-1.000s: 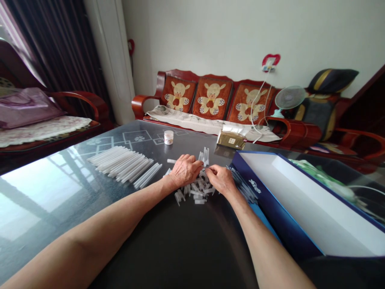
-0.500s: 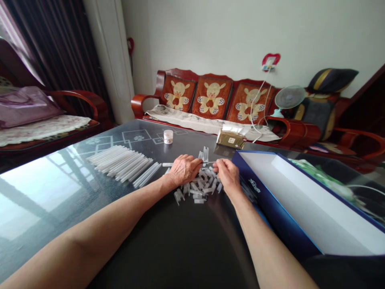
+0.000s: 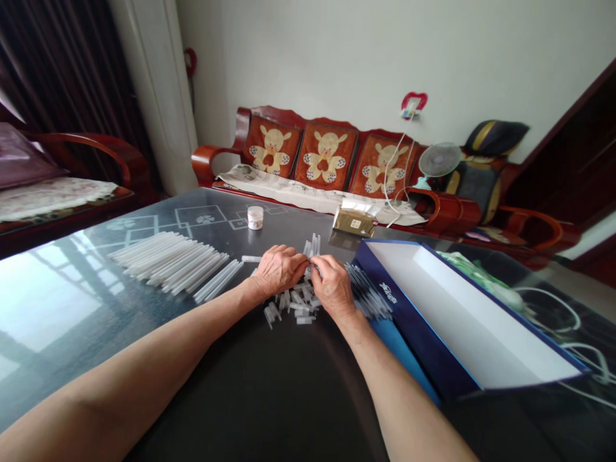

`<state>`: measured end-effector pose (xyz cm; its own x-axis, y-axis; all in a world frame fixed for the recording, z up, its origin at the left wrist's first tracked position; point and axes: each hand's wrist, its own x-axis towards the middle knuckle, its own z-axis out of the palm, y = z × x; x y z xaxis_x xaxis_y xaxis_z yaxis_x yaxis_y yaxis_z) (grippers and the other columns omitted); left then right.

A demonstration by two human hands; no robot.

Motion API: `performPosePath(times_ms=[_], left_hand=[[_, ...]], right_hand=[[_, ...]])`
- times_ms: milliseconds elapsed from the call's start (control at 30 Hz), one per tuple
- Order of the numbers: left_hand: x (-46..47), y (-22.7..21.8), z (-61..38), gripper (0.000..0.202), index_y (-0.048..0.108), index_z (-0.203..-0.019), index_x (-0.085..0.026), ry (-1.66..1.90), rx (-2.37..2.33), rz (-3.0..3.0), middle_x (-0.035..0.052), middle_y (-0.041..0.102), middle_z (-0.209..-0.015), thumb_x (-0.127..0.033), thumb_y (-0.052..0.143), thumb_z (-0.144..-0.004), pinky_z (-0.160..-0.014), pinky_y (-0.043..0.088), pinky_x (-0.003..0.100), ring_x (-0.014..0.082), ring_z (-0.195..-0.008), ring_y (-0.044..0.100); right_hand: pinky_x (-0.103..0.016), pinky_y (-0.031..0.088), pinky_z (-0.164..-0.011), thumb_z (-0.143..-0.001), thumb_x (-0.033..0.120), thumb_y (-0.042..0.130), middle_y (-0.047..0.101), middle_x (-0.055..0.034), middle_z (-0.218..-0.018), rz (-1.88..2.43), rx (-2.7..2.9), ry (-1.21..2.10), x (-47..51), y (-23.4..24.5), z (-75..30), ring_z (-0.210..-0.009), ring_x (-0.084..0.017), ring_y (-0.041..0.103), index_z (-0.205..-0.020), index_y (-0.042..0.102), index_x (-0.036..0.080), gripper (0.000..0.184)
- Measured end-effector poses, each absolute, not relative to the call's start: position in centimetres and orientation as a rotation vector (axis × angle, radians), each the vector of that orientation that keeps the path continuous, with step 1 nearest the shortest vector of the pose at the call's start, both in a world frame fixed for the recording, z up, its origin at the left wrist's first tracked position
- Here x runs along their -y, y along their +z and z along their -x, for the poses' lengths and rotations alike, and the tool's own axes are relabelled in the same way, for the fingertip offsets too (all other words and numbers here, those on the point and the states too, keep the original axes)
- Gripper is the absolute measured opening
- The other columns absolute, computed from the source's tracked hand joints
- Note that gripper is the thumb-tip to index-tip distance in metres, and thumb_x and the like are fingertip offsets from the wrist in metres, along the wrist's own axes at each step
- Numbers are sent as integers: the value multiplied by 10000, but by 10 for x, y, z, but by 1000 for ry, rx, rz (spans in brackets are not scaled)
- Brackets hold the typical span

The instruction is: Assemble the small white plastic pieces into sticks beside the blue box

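We've got two bare hands at the middle of the tabletop (image 3: pixel 250 391) - left hand (image 3: pixel 278 269) and right hand (image 3: pixel 333 287) close together, just about touching, over a loose pile of short clear plastic tubes (image 3: pixel 291 307). The left hand's fingers (image 3: pixel 293 262) are curled down and narrow; the right hand's fingers (image 3: pixel 320 268) are pinched in narrow at the pile's far side. Whatever they hold is hidden or too small to make out, so we can't tell.

A few upright tubes (image 3: pixel 312 245) stand just behind the hands. One loose long tube (image 3: pixel 251 258) lies just beyond the left hand, and a neat fanned row of long clear tubes (image 3: pixel 168 262) sits further left, past the left forearm. Right beside the right hand is a bundle of thin dark spiky pieces (image 3: pixel 366 294), lying against the rim of a blue box with a white inside (image 3: pixel 409 321). That box takes up the right side and stands between the hands and the tabletop's right edge.

Toward the far edge are a small white jar (image 3: pixel 255 217) and a gold foil packet (image 3: pixel 355 222), both well apart from the hands. Beyond the tabletop is a red wooden sofa (image 3: pixel 327 160) with a small fan (image 3: pixel 439 160) at its far end.
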<state>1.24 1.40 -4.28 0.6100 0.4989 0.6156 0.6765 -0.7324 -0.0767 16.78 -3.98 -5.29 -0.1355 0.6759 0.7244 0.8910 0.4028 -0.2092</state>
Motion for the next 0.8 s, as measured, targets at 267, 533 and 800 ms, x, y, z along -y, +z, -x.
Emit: performPosePath(times_ms=[267,533,800], left_hand=[[-21,-33,-5,335,606,-1129,-175,-853,1036,2462,81,599,-824,-250,373,-901,-749,384,336,211,-789,527],[-28,11,12,332,589,-1158,-207,-1300,1398,2401,51,685,-966,-263,397,-893,-777,426,290,200,-898,606],[-44,7,7,287,618,-993,-139,-2476,1903,2462,13,647,-646,-250,509,-752,-526,426,202,116,-566,585]], right_hand=[[-258,427,-763,-838,169,500,596,-79,-913,1741,1678,-369,40,-42,-192,-849,-183,578,-894,648,176,158],[-288,411,-703,-816,136,453,622,-106,-925,2240,1487,-392,42,-42,-219,-810,-201,600,-960,673,170,265],[-349,427,-767,-792,211,494,640,-152,-913,2197,1456,-481,44,-44,-214,-872,-261,603,-929,678,134,242]])
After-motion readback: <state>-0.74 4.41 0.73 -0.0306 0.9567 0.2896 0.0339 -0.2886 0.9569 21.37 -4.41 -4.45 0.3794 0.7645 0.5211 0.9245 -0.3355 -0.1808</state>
